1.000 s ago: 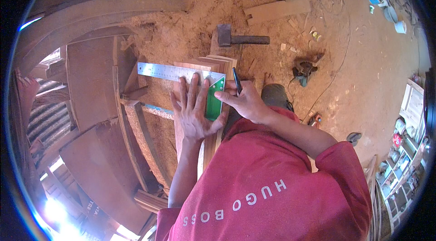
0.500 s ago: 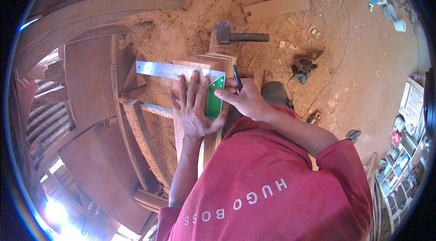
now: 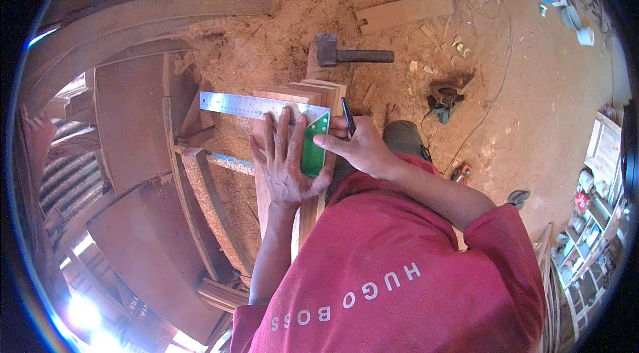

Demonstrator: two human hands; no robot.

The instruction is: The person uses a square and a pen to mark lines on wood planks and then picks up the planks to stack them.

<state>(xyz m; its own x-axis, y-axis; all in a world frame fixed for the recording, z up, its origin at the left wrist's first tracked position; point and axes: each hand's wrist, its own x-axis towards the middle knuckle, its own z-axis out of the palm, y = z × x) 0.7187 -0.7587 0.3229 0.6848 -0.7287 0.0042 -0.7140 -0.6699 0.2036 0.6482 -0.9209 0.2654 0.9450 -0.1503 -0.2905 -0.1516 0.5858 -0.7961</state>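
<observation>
A try square with a steel blade [image 3: 233, 104] and green handle [image 3: 313, 153] lies across wooden boards [image 3: 293, 94] stood side by side. My left hand [image 3: 285, 167] presses flat on the square and the wood, fingers spread, their tips on the blade's near edge. The left thumb lies along the lower end of the green handle. Between the fingers of my right hand [image 3: 363, 145] is a black pen [image 3: 348, 115], upright beside the square's corner. My right thumb rests on the green handle; the pen's lower tip is hidden by the hand.
Beyond the boards lies a dark-headed mallet [image 3: 327, 50]. A power tool [image 3: 444, 100] sits on the floor to the right, near a cord. Wood shavings [image 3: 266, 43] cover the ground. Curved planks [image 3: 146, 17] are piled at far left; buckets [image 3: 571, 17] stand far right.
</observation>
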